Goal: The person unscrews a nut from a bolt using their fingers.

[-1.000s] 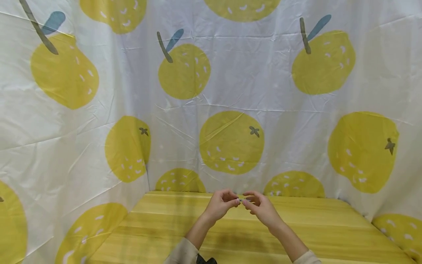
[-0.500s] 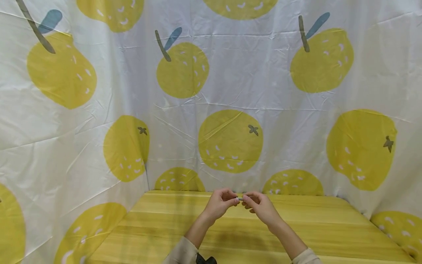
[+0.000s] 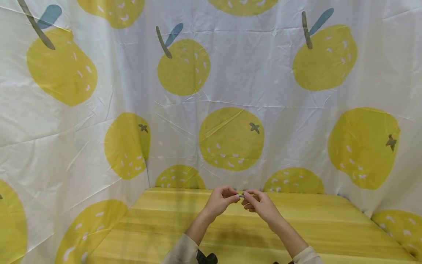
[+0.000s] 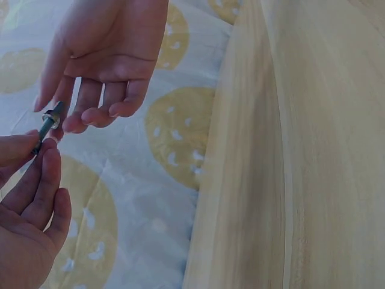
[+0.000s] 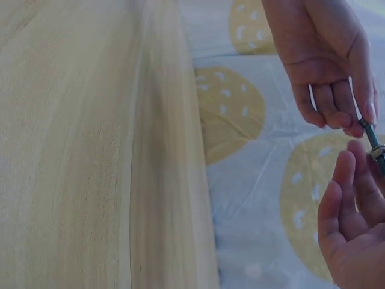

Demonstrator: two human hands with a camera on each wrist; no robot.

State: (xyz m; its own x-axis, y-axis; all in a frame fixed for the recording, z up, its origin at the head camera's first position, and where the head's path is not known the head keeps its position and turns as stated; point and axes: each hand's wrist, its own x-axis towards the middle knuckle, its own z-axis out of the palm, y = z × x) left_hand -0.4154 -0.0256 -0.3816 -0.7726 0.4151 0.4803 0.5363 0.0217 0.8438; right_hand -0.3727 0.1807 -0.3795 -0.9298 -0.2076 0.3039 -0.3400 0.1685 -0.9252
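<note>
Your right hand has raised its thumb to the bolt's right end. Your left hand pinches its left end above the table; right-hand grip on the nut: cannot tell. Judged light, rigid, slippery; hold that left end.

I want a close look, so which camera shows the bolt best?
The left wrist view: the bolt sits inside the frame, its metal ring visible, one end pinched in the left hand. The right wrist view shows both against the right edge; the head view shows only a small grey sliver.
</note>
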